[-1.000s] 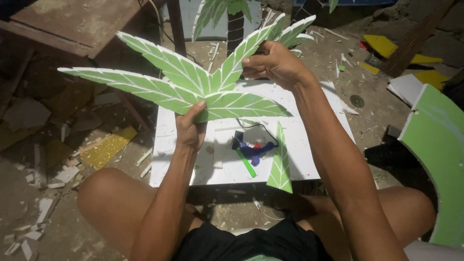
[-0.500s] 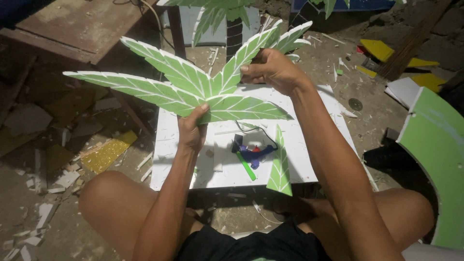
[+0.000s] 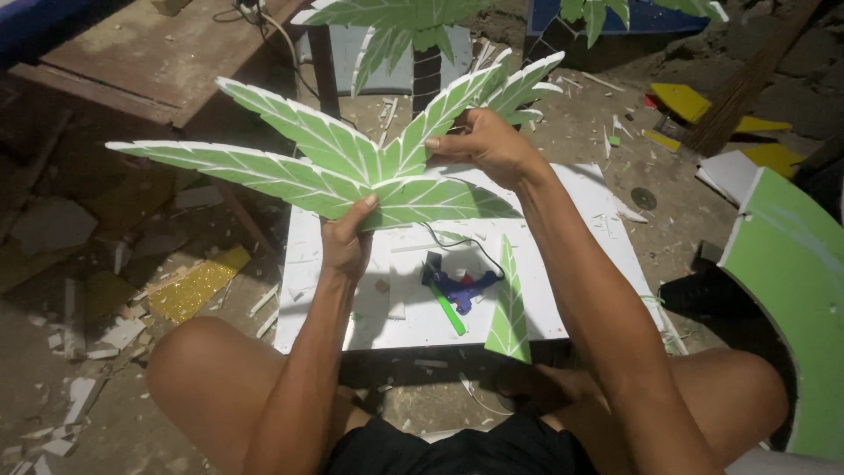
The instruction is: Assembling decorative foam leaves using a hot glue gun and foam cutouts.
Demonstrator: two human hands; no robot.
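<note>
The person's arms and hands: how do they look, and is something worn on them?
Both arms are bare from the hands up to where the picture ends: no sleeves, gloves, watch or bracelet show. The left hand and the right hand carry no visible rings or marks. The fingernails look short and unpainted. Lower down, only dark shorts are worn.

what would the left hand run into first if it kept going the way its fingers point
The left hand points up and away from the person, fingers already on the green leaf cutout. Pushed on, it would likely meet that cutout's upper fronds first. Beyond them stands a palm tree model, though depth is unclear.
</note>
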